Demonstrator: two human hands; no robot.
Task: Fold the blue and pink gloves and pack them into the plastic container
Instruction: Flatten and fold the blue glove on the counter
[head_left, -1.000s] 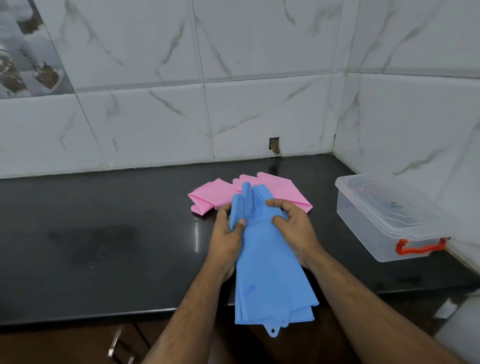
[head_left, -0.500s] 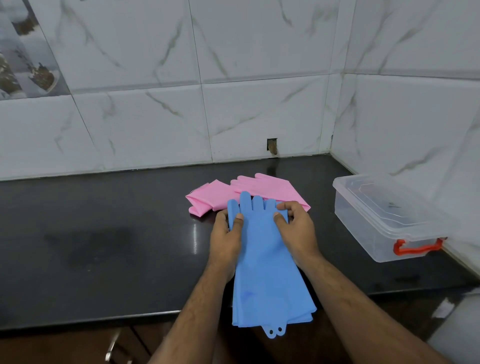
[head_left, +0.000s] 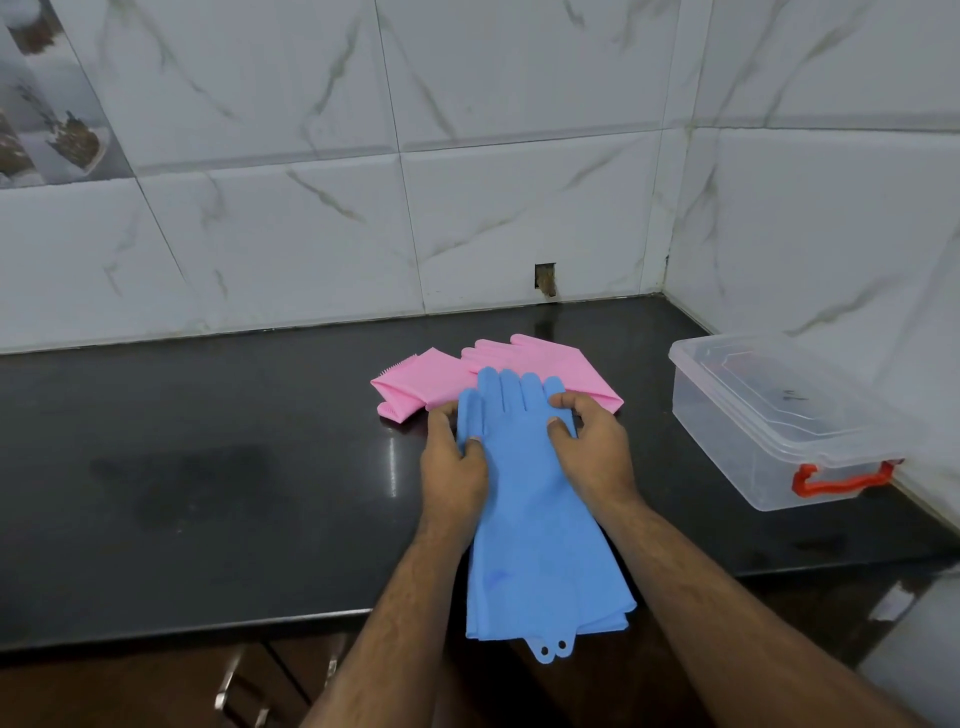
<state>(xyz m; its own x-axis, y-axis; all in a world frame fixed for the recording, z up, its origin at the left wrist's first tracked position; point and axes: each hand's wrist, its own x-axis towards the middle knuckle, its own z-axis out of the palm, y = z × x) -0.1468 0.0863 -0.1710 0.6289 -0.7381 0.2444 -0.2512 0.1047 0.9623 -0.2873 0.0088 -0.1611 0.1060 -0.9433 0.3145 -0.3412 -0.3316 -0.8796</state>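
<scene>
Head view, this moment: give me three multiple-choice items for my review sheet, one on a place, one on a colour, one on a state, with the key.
1. Where do the pink gloves lie?
A. beyond the blue gloves, nearer the wall
B. inside the container
C. hanging off the counter edge

2. What colour is the plastic container latch?
A. blue
B. red-orange
C. black

3. What is the container's state?
A. lid off
B. tipped over
C. lid on

Key: 1 A, pink shows behind the blue fingertips; 2 B, the clip at the near end is red-orange; 3 C, the clear lid sits on top while the left hand and right hand hold the blue gloves.
</scene>
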